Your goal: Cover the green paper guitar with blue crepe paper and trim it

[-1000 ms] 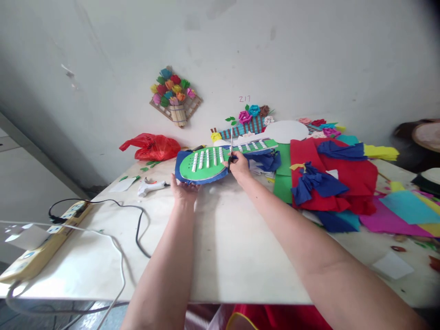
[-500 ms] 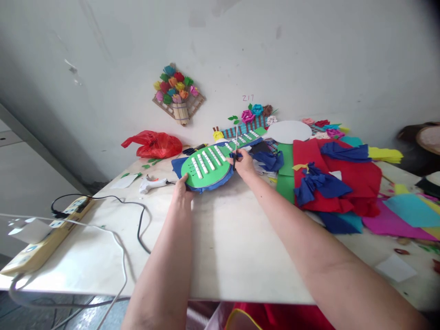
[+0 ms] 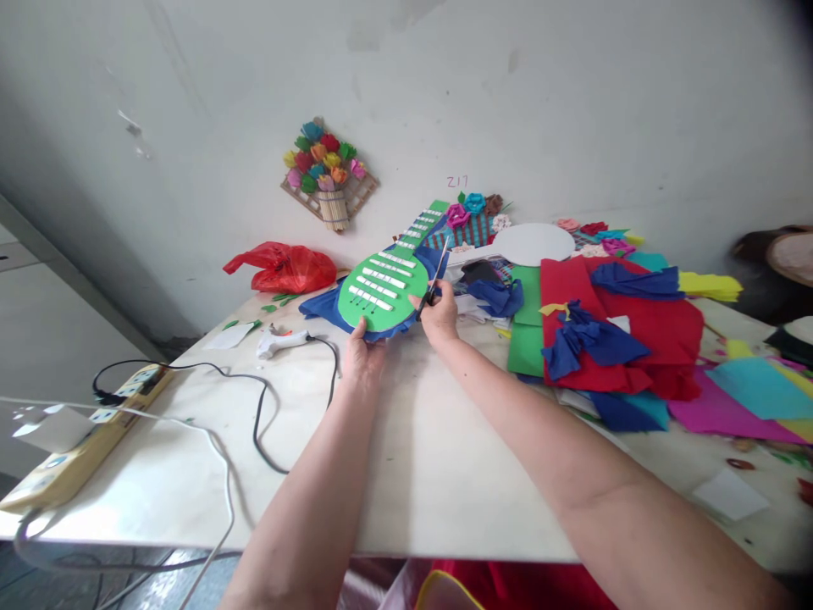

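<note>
My left hand grips the lower rim of a green lute-shaped craft piece, thumb on its face and fingers beneath. White strips run across its round body and up its neck, which points away to the upper right. Blue crepe paper sticks out from behind the body on both sides. My right hand is closed around the handles of a pair of scissors, blades pointing up beside the right edge of the piece. Whether the blades touch the blue paper I cannot tell.
Left of the piece lie a white glue gun, a red plastic bag and a power strip with cords. At right are red paper sheets, blue crepe scraps and a white round-bodied cutout. Paper flowers stand by the wall.
The green piece has turned, its neck swinging from the right to more upward. My left hand has moved right along with its lower rim; the scissors now tilt to the right.
</note>
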Action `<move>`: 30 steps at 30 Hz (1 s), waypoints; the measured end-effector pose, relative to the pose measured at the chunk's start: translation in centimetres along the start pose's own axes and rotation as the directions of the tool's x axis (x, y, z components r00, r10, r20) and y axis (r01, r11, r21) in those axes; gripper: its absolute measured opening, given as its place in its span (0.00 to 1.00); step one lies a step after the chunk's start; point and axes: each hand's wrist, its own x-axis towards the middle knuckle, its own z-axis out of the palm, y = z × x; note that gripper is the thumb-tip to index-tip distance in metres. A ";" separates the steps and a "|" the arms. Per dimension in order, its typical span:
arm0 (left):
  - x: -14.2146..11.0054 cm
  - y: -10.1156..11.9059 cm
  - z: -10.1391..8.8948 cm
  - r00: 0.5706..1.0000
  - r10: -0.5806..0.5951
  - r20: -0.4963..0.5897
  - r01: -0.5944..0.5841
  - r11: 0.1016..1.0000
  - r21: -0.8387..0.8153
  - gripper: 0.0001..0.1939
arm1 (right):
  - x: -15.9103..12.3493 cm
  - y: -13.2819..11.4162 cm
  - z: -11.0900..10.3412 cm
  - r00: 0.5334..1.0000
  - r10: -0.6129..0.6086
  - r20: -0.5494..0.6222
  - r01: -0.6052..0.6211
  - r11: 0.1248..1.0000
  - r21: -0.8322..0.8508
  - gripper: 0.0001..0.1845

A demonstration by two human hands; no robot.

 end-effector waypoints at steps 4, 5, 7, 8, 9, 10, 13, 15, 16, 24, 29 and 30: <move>-0.4 -0.5 0.2 0.998 -0.014 0.068 0.015 1.000 -0.021 0.20 | 1.0 0.8 -0.2 0.996 -0.020 -0.081 0.036 0.979 0.201 0.24; -0.4 -0.4 0.1 0.997 -0.020 0.076 0.021 1.000 -0.018 0.19 | 1.2 0.8 -0.4 0.997 -0.019 -0.077 0.037 0.971 0.238 0.24; -0.2 0.0 -0.1 0.997 -0.030 0.075 0.030 1.000 -0.004 0.18 | 1.4 0.7 -0.8 0.999 -0.006 -0.051 0.020 0.959 0.282 0.25; 0.0 0.4 -0.3 0.998 -0.032 0.062 0.032 0.999 0.005 0.16 | 1.4 0.5 -1.0 0.999 0.002 -0.038 0.009 0.956 0.292 0.25; 0.2 0.8 -0.5 0.999 -0.027 0.042 0.027 1.000 0.010 0.14 | 1.4 0.4 -1.2 1.000 0.007 -0.024 0.001 0.955 0.297 0.25; 0.5 1.2 -0.7 1.000 -0.020 0.012 0.020 1.000 0.013 0.12 | 1.5 0.2 -1.4 1.000 0.009 -0.009 -0.005 0.955 0.297 0.25; 1.3 2.6 -1.4 0.998 0.016 -0.069 -0.013 0.999 0.043 0.06 | 1.5 -0.3 -2.0 0.999 0.014 0.048 -0.026 0.962 0.272 0.25; 1.9 3.3 -1.7 0.996 0.038 -0.086 -0.030 0.995 0.090 0.05 | 1.6 -0.3 -2.3 0.996 0.010 0.083 -0.030 0.971 0.239 0.25; 2.1 3.5 -1.9 0.995 0.043 -0.093 -0.033 0.994 0.109 0.05 | 1.7 -0.2 -2.4 0.996 0.003 0.094 -0.024 0.975 0.221 0.26; 2.3 3.0 -1.6 0.992 0.046 -0.120 -0.023 0.983 0.183 0.08 | 2.4 1.0 -3.2 0.997 -0.050 0.053 0.048 0.998 0.041 0.31; 2.1 2.7 -1.6 0.993 0.067 -0.093 -0.047 0.978 0.203 0.05 | 2.4 0.9 -3.4 0.997 -0.047 0.061 0.044 0.998 0.052 0.33; 2.2 2.7 -1.7 0.994 0.068 -0.082 -0.049 0.976 0.210 0.05 | 2.4 1.0 -3.4 0.997 -0.050 0.064 0.045 0.997 0.068 0.34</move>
